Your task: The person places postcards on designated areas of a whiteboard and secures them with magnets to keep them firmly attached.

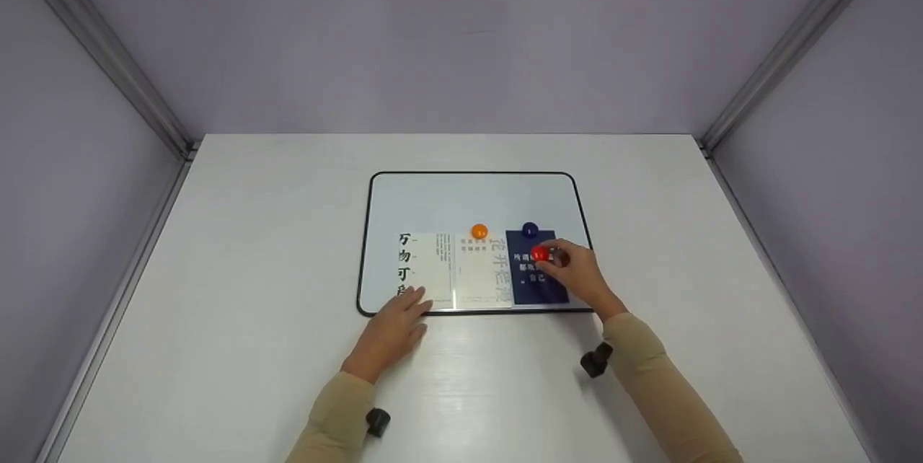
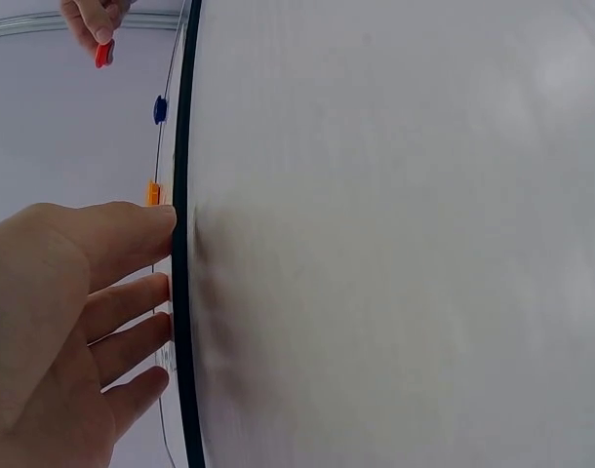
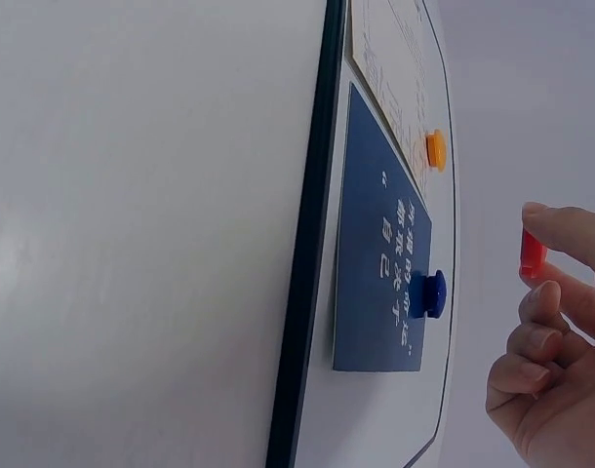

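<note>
My right hand [image 1: 583, 277] pinches a round red magnet [image 1: 539, 253] between thumb and forefinger. In the right wrist view the red magnet [image 3: 533, 253] is held off the board, its other fingers curled below. Underneath lies a navy card [image 1: 537, 294] with white characters, a dark blue magnet [image 1: 530, 229] at its top edge. An orange magnet [image 1: 479, 231] sits at the top of the middle, cream card [image 1: 476, 279]. My left hand [image 1: 391, 327] rests with fairly straight fingers at the near edge of the whiteboard [image 1: 461, 196], over the lower part of the left card [image 1: 429, 261].
The black-rimmed whiteboard lies on a white table [image 1: 288, 232]. Grey walls [image 1: 447, 37] enclose the back and both sides. A black device [image 1: 595, 360] is at the right wrist, and another black device [image 1: 378, 421] at the left.
</note>
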A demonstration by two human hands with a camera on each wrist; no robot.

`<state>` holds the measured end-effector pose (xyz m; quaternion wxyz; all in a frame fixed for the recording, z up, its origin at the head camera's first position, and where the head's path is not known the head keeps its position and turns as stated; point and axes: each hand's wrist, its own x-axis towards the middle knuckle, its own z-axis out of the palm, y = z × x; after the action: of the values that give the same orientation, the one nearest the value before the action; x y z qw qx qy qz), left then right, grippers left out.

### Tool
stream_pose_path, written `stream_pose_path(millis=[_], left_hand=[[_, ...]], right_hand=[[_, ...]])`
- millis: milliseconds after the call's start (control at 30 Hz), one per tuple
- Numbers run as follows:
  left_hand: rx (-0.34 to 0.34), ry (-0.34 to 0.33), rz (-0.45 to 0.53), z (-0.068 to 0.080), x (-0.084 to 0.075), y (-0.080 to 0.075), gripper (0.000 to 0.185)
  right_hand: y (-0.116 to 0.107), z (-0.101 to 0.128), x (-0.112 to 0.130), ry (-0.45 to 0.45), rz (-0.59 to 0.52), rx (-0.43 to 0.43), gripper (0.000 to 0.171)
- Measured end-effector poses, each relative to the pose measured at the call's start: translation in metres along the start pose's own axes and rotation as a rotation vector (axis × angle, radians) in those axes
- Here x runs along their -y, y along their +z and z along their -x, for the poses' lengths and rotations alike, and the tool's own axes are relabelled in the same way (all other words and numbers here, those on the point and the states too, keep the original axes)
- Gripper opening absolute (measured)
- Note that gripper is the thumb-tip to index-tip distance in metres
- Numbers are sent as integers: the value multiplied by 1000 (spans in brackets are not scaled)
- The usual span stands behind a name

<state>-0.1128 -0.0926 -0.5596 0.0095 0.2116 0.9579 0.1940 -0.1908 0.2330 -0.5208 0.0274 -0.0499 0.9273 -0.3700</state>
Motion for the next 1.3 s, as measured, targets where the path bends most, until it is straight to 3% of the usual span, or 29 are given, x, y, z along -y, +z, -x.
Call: stream_pose_path(millis=[267, 733, 1300], left_hand=[[20, -27, 32, 0, -1, -1, 37], [20, -21, 11, -2, 0, 0, 37], [24, -31, -14, -1, -3, 0, 37]], right_hand=[[5, -4, 8, -34, -30, -10, 33], [11, -10, 19, 9, -30, 13, 33], [21, -15, 31, -73, -46, 28, 33]])
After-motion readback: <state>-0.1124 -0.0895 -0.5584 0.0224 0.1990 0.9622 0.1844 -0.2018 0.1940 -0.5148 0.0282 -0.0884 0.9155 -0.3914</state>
